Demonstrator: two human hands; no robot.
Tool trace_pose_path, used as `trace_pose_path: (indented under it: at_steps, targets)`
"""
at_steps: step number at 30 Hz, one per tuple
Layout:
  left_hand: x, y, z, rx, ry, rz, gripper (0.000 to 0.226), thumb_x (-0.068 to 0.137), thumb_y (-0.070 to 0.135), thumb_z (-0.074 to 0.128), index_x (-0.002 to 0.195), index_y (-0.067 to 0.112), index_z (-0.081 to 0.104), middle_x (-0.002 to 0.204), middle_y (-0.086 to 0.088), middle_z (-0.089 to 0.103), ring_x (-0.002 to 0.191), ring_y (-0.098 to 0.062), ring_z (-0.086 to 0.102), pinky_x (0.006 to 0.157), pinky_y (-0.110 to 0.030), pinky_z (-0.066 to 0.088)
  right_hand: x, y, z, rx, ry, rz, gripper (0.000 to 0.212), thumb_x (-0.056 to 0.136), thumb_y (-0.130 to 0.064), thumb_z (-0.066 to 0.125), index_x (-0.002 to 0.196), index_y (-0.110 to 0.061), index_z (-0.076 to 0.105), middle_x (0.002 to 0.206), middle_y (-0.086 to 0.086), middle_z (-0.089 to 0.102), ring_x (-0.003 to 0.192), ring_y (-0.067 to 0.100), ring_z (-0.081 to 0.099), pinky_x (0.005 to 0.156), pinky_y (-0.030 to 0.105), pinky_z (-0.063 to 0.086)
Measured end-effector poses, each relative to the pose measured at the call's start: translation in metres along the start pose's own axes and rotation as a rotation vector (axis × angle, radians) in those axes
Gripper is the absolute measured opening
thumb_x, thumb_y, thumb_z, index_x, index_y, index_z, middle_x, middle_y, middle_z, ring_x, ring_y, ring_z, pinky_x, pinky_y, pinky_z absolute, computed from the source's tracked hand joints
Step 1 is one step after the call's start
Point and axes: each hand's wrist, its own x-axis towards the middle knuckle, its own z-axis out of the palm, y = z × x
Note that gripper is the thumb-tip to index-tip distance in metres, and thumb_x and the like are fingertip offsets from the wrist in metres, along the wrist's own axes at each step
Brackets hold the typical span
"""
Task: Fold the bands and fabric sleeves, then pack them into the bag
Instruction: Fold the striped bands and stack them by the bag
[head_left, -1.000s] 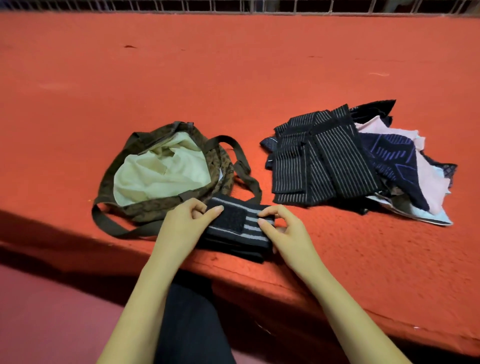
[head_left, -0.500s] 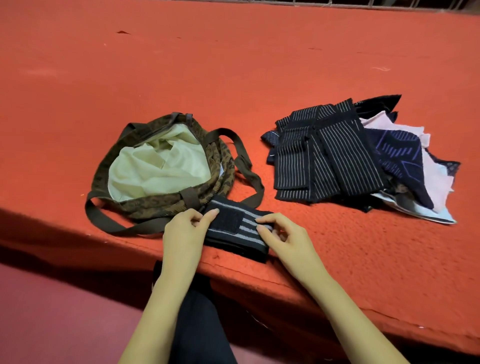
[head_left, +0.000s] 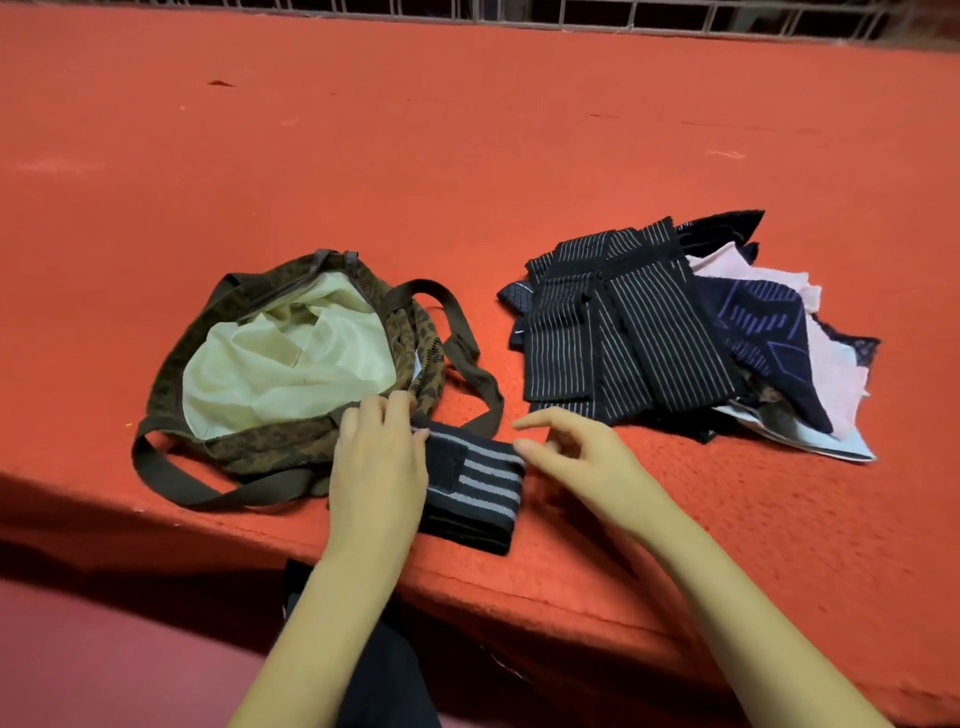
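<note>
**Folded band pinned flat at the mouth of the bag**

The fingers (head_left: 387, 418) of the left hand (head_left: 376, 467) lie straight and close together. The palm presses on the left end of the folded band (head_left: 475, 488), likely so the stretchy layers cannot spring open. The fingertips reach the near rim of the bag (head_left: 260, 452).

The right hand (head_left: 587, 460) holds nothing. Its fingers (head_left: 535, 421) are apart and loosely curled, and the thumb sits at the band's right edge; I cannot tell whether it touches.

The band lies just right of the bag's near corner, against a brown strap (head_left: 480, 387), so only a short lift would carry it in. The bag gapes wide with its pale lining (head_left: 291, 364) showing, ready to receive it.

Further right of the bag sits the pile of striped bands and pink and navy sleeves (head_left: 649, 332), which look not yet folded. All of it rests on the red surface (head_left: 467, 156). I judge the task to be at an early stage.
</note>
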Motion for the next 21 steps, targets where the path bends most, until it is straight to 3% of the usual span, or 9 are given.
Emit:
trace_pose_path:
  at_steps: [4, 8, 10, 16, 19, 21]
  targets:
    - [0.056, 0.024, 0.002, -0.134, -0.133, 0.138, 0.015, 0.093, 0.021, 0.053, 0.103, 0.01, 0.055, 0.096, -0.007, 0.055, 0.094, -0.025, 0.049, 0.079, -0.034, 0.038, 0.041, -0.007, -0.054, -0.133, 0.046, 0.006, 0.009, 0.09, -0.028, 0.061, 0.096, -0.026, 0.067, 0.064, -0.018, 0.06, 0.059, -0.004, 0.051, 0.062, 0.014, 0.039]
    - [0.126, 0.047, 0.037, -0.119, -0.254, 0.237, 0.021, 0.093, 0.023, 0.05, 0.105, 0.007, 0.055, 0.1, -0.012, 0.057, 0.099, -0.032, 0.052, 0.085, -0.043, 0.041, 0.087, -0.005, -0.099, -0.289, 0.141, 0.047, 0.008, 0.09, -0.026, 0.059, 0.091, -0.024, 0.067, 0.067, -0.01, 0.058, 0.062, -0.002, 0.051, 0.061, 0.018, 0.036]
    - [0.161, 0.06, 0.055, -0.076, -0.292, 0.272, 0.023, 0.093, 0.024, 0.049, 0.105, 0.006, 0.054, 0.101, -0.014, 0.057, 0.1, -0.034, 0.053, 0.085, -0.044, 0.042, 0.112, -0.003, -0.121, -0.362, 0.156, 0.078, 0.01, 0.09, -0.024, 0.058, 0.093, -0.021, 0.068, 0.077, -0.004, 0.063, 0.072, 0.008, 0.055, 0.065, 0.023, 0.039]
    - [0.264, 0.094, 0.105, -0.039, -0.308, 0.275, 0.024, 0.094, 0.023, 0.045, 0.107, 0.004, 0.055, 0.104, -0.016, 0.058, 0.1, -0.035, 0.054, 0.083, -0.042, 0.044, 0.208, -0.001, -0.183, -0.511, 0.205, 0.127, 0.018, 0.091, -0.019, 0.055, 0.099, -0.012, 0.069, 0.091, 0.004, 0.064, 0.085, 0.02, 0.058, 0.07, 0.027, 0.038]
    - [0.313, 0.109, 0.136, -0.06, -0.322, 0.242, 0.025, 0.095, 0.022, 0.044, 0.109, 0.004, 0.055, 0.107, -0.017, 0.058, 0.102, -0.036, 0.054, 0.084, -0.042, 0.044, 0.262, 0.009, -0.205, -0.427, 0.2, 0.176, 0.018, 0.09, -0.01, 0.052, 0.099, -0.008, 0.067, 0.094, 0.014, 0.069, 0.083, 0.027, 0.065, 0.078, 0.037, 0.053]
    - [0.34, 0.117, 0.16, -0.09, -0.349, 0.217, 0.025, 0.095, 0.023, 0.046, 0.109, 0.004, 0.055, 0.108, -0.017, 0.058, 0.103, -0.035, 0.054, 0.084, -0.041, 0.043, 0.294, 0.023, -0.214, -0.392, 0.174, 0.23, 0.019, 0.089, -0.003, 0.051, 0.099, -0.006, 0.066, 0.096, 0.019, 0.069, 0.08, 0.024, 0.064, 0.083, 0.042, 0.055]
